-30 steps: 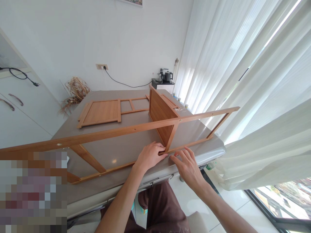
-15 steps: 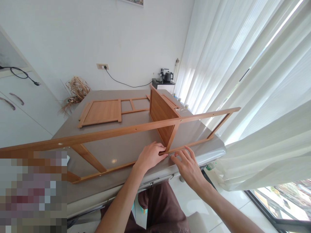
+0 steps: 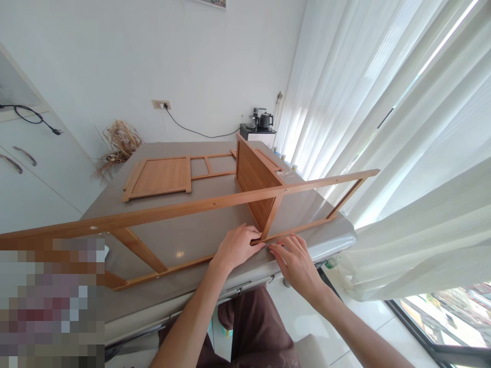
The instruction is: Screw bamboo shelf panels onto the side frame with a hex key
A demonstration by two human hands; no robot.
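Observation:
A long wooden ladder-like frame (image 3: 169,205) stands on its edge along the near side of the table, with a wooden shelf panel (image 3: 257,176) upright against its crosspiece. My left hand (image 3: 237,244) is closed around the frame's lower rail where the crosspiece meets it. Just to its right, my right hand (image 3: 295,258) pinches a small thin metal piece (image 3: 267,246) against that joint. Too little of the metal piece shows to tell whether it is a screw or a hex key.
On the grey table (image 3: 215,225) lie a second wooden frame with a panel (image 3: 161,176) and another wooden piece (image 3: 268,159). Dried stalks (image 3: 120,143) stand beyond the left edge. A kettle (image 3: 265,120) sits behind, and white curtains (image 3: 345,102) hang at the right.
My right hand's fingers have shifted slightly and curled closer together at the joint. The left hand and the wooden frame stay in place.

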